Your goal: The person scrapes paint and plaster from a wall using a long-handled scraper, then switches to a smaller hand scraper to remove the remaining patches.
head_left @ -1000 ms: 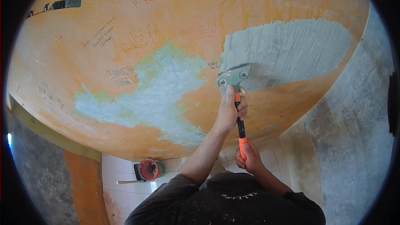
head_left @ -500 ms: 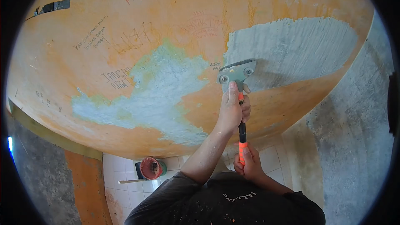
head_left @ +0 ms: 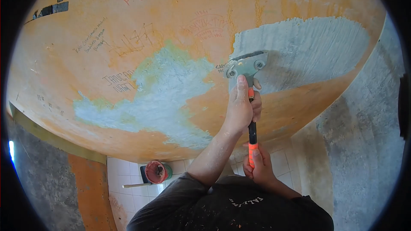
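- Since a second ago, my scraper (head_left: 248, 66) has climbed the orange wall (head_left: 128, 25), up and a little to the right. Its blade now sits higher on the left edge of the grey patch (head_left: 308, 47).
- Both arms have followed it upward. My left hand (head_left: 240, 109) has risen with the scraper head, and my right hand (head_left: 258, 167) has come up a little behind it.
- The view has shifted slightly, and the writing at the top of the wall has slid closer to the frame edge.
- My left hand is closed round the upper handle just below the metal head, thumb laid up along it.
- My right hand is wrapped tight round the orange lower end of the handle. A black stretch of handle shows between the two hands.
- The blade edge lies flat against the wall, between orange paint on the left and the scraped grey on the right.
- My left hand hides the upper handle. The handle's butt is lost inside my right hand.
- The scrawled writing on the wall is partly cut off at the top and mostly too small to read.
- A red bucket (head_left: 155, 172) stands on the tiled floor (head_left: 124, 175) below. I cannot make out what is in it.
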The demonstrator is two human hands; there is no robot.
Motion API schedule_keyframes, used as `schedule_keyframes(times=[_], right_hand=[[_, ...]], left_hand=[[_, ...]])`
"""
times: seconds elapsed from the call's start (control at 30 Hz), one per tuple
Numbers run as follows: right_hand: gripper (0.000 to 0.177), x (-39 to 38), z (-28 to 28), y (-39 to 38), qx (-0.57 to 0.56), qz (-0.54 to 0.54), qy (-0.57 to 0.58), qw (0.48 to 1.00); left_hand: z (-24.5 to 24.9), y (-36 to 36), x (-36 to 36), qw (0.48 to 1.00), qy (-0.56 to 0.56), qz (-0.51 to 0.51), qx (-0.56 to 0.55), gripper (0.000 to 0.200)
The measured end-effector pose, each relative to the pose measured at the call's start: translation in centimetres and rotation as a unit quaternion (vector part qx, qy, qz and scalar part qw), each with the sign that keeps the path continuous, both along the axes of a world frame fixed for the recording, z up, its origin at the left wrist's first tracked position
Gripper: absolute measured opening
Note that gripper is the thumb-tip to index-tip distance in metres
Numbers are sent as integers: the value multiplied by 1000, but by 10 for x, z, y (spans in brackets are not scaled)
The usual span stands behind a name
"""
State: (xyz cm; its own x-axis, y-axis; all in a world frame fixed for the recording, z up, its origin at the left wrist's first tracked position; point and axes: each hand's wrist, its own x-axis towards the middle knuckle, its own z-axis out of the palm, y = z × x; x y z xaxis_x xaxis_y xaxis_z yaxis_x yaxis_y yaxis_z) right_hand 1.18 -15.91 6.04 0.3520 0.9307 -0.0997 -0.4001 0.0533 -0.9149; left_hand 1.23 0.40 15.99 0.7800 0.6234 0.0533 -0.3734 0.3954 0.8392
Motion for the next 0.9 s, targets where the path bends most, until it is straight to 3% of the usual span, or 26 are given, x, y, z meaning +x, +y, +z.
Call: schedule_keyframes(times=[0.9], right_hand=[[39,7,48,2,4,5,-16,1000]], left_hand=[[39,0,7,999,-26,8,30,53]])
